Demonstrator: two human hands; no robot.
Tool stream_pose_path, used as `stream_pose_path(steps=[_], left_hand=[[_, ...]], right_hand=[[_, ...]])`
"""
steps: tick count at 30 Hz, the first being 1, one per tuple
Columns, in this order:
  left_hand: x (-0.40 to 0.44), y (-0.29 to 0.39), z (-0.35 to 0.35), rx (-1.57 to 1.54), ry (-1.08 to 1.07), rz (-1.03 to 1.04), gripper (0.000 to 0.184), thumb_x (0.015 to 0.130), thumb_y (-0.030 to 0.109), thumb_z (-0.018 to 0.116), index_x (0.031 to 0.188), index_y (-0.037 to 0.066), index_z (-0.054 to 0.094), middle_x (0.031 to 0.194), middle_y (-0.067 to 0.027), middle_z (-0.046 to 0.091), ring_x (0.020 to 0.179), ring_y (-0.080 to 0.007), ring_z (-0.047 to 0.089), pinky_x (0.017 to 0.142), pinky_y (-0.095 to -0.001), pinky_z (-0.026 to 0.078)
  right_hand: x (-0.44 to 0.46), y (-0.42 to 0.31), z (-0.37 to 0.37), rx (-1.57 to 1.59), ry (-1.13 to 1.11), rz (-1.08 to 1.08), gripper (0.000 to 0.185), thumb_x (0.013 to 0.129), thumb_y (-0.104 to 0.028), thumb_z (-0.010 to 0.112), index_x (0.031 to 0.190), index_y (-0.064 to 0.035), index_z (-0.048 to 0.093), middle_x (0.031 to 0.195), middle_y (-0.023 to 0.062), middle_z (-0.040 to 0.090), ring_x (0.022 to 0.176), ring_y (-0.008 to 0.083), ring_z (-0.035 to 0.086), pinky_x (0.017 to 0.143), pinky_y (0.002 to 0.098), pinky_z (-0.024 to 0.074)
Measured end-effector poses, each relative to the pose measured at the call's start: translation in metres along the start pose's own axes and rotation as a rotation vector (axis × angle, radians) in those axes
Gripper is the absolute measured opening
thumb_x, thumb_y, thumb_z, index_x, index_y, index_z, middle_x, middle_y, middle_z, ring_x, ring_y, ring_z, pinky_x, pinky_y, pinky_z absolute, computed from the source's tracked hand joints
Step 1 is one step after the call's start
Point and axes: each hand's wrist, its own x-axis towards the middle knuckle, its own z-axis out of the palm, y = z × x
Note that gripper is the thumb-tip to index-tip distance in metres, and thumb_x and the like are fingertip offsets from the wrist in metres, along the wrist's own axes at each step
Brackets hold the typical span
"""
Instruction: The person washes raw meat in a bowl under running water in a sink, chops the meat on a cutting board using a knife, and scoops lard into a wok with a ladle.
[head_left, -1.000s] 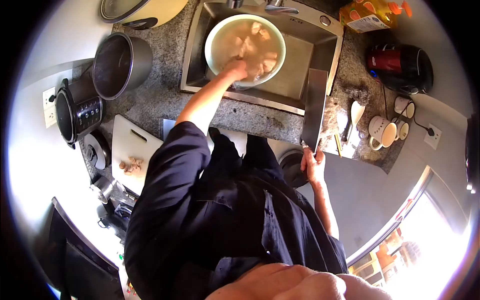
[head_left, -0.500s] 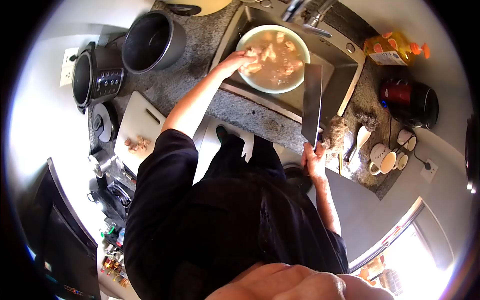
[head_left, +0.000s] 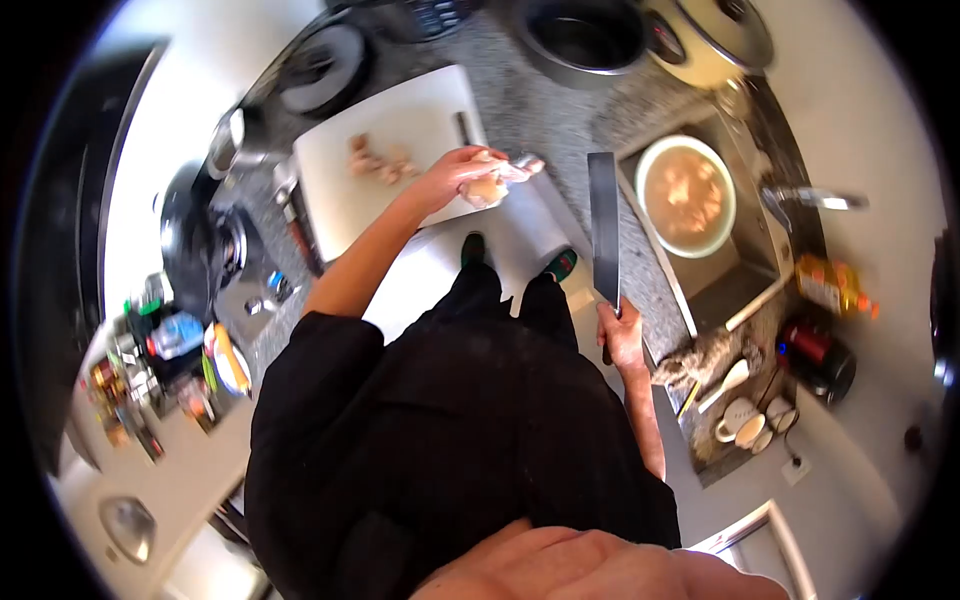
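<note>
My left hand (head_left: 448, 182) is closed around a pale, wet piece of raw meat (head_left: 487, 188) that looks like chicken, held by the near right edge of the white cutting board (head_left: 330, 195). Small chopped pieces of meat (head_left: 376, 160) lie on the board. My right hand (head_left: 622, 335) grips a cleaver (head_left: 604, 225) by its dark handle, the wide blade pointing away from me beside the counter edge. To the right, a round bowl (head_left: 642, 203) of cloudy water with more meat pieces (head_left: 690, 195) stands in the sink (head_left: 733, 298).
A black pot (head_left: 582, 68) and a cream lidded pot (head_left: 695, 70) stand at the back. Right of the sink are an oil bottle (head_left: 828, 282), a red-black kettle (head_left: 818, 355) and mugs (head_left: 742, 420). A dark lid (head_left: 325, 68) lies behind the board; a stove (head_left: 190, 240) is left.
I have turned left, so the cutting board is now ahead. My left hand has come out of the bowl with a piece of meat. The cleaver stays in my right hand.
</note>
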Motion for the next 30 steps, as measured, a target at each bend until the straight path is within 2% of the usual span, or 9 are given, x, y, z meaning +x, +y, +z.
stream_pose_path(steps=[4, 7, 12, 15, 19, 21, 22, 24, 30], left_hand=[[-0.122, -0.025, -0.084, -0.246, 0.412, 0.024, 0.033, 0.091, 0.020, 0.056, 0.119, 0.001, 0.055, 0.103, -0.0068, 0.063, 0.088, -0.0150, 0.064, 0.078, -0.0295, 0.052], [-0.198, -0.061, -0.147, -0.294, 0.572, 0.013, 0.033, 0.090, 0.022, 0.058, 0.114, -0.001, 0.058, 0.099, -0.0060, 0.064, 0.089, -0.0141, 0.063, 0.078, -0.0264, 0.050], [-0.222, -0.097, -0.183, -0.393, 0.637, 0.072, 0.025, 0.091, 0.020, 0.057, 0.106, 0.000, 0.061, 0.099, -0.0075, 0.065, 0.086, -0.0158, 0.063, 0.077, -0.0271, 0.051], [-0.198, -0.114, -0.205, -0.484, 0.455, 0.087, 0.025, 0.091, 0.020, 0.057, 0.105, -0.001, 0.059, 0.096, -0.0088, 0.064, 0.087, -0.0195, 0.065, 0.078, -0.0328, 0.054], [-0.156, -0.100, -0.201, -0.482, 0.426, 0.026, 0.025, 0.092, 0.022, 0.056, 0.105, 0.001, 0.061, 0.096, -0.0099, 0.065, 0.081, -0.0188, 0.065, 0.073, -0.0312, 0.054], [-0.151, -0.070, -0.194, 0.434, 0.660, -0.012, 0.024, 0.087, 0.022, 0.061, 0.105, 0.006, 0.063, 0.098, -0.0106, 0.063, 0.089, -0.0219, 0.063, 0.075, -0.0331, 0.052], [-0.147, -0.071, -0.190, 0.427, 0.658, -0.015, 0.024, 0.087, 0.022, 0.061, 0.105, 0.006, 0.063, 0.098, -0.0106, 0.063, 0.089, -0.0219, 0.063, 0.075, -0.0331, 0.052], [-0.148, -0.069, -0.185, 1.267, 0.969, 0.510, 0.025, 0.075, 0.017, 0.069, 0.099, 0.010, 0.064, 0.098, -0.0072, 0.060, 0.099, -0.0261, 0.056, 0.086, -0.0398, 0.045], [-0.170, -0.053, -0.160, 1.407, 0.899, 0.519, 0.032, 0.072, 0.024, 0.072, 0.101, 0.013, 0.066, 0.102, -0.0036, 0.060, 0.101, -0.0255, 0.052, 0.094, -0.0440, 0.034]], right_hand=[[0.015, -0.031, 0.075, -0.147, -0.201, -0.016, 0.017, 0.088, -0.018, 0.059, 0.084, -0.0014, 0.057, 0.051, -0.0001, 0.047, 0.041, 0.0070, 0.045, 0.040, 0.0253, 0.0352], [0.040, -0.049, 0.150, -0.436, -0.389, -0.135, 0.023, 0.085, -0.022, 0.060, 0.082, 0.0005, 0.056, 0.053, 0.0046, 0.051, 0.044, 0.0126, 0.051, 0.041, 0.0288, 0.0392], [0.081, -0.063, 0.236, -0.677, -0.566, -0.270, 0.029, 0.082, -0.026, 0.060, 0.077, 0.0020, 0.054, 0.054, 0.0099, 0.054, 0.045, 0.0196, 0.055, 0.042, 0.0328, 0.0410], [0.101, -0.077, 0.265, -0.732, -0.539, -0.295, 0.027, 0.082, -0.024, 0.058, 0.074, 0.0008, 0.053, 0.054, 0.0084, 0.053, 0.044, 0.0173, 0.053, 0.042, 0.0321, 0.0399], [0.112, -0.102, 0.266, -0.634, -0.434, -0.080, 0.024, 0.083, -0.021, 0.057, 0.074, 0.0005, 0.051, 0.055, 0.0051, 0.050, 0.043, 0.0124, 0.047, 0.041, 0.0302, 0.0376], [0.115, -0.104, 0.260, -0.627, -0.427, -0.076, 0.024, 0.083, -0.021, 0.057, 0.075, 0.0006, 0.051, 0.056, 0.0049, 0.050, 0.043, 0.0124, 0.046, 0.041, 0.0300, 0.0371], [0.114, -0.104, 0.258, -0.593, -0.416, -0.053, 0.024, 0.084, -0.021, 0.057, 0.076, 0.0004, 0.052, 0.056, 0.0047, 0.050, 0.043, 0.0122, 0.046, 0.041, 0.0300, 0.0369], [0.111, -0.105, 0.258, -0.559, -0.412, -0.032, 0.024, 0.084, -0.022, 0.057, 0.076, 0.0002, 0.052, 0.056, 0.0046, 0.049, 0.043, 0.0121, 0.045, 0.042, 0.0300, 0.0367], [0.070, -0.126, 0.260, -0.591, -0.459, -0.061, 0.036, 0.092, -0.033, 0.055, 0.076, -0.0011, 0.052, 0.055, 0.0042, 0.049, 0.045, 0.0131, 0.047, 0.044, 0.0310, 0.0388]])
